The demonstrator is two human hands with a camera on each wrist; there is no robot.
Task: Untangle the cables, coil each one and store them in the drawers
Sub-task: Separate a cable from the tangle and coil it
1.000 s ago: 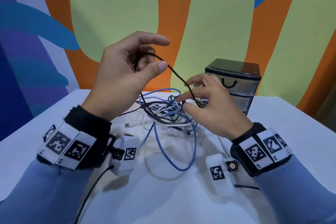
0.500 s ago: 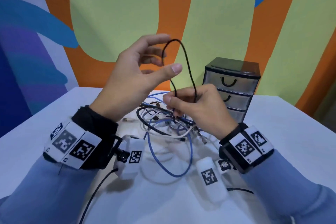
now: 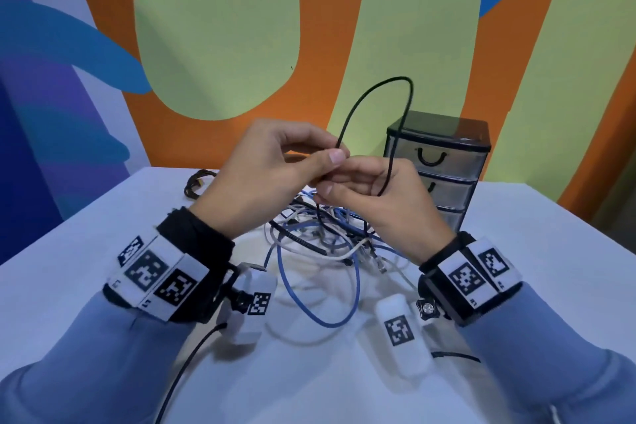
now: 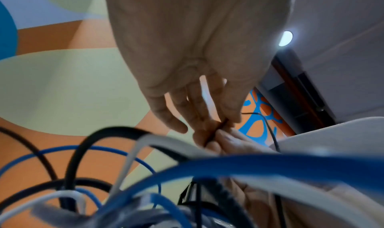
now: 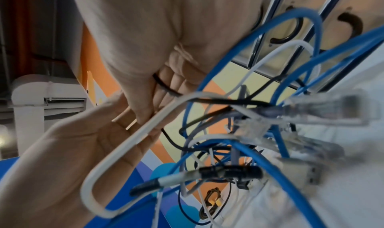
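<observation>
Here, left hand (image 3: 272, 172) and right hand (image 3: 382, 203) each grip (pinching) black cable (image 3: 371, 96), loop above tangle (image 3: 320, 241).

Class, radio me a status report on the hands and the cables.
Left hand and right hand pinch black cable, looped up. Tangle on table. Drawers shut.

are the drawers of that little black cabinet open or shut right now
Shut. In the head view all three fronts of the drawer unit sit flush with its frame, handles facing out; nothing can be seen through them.
</observation>
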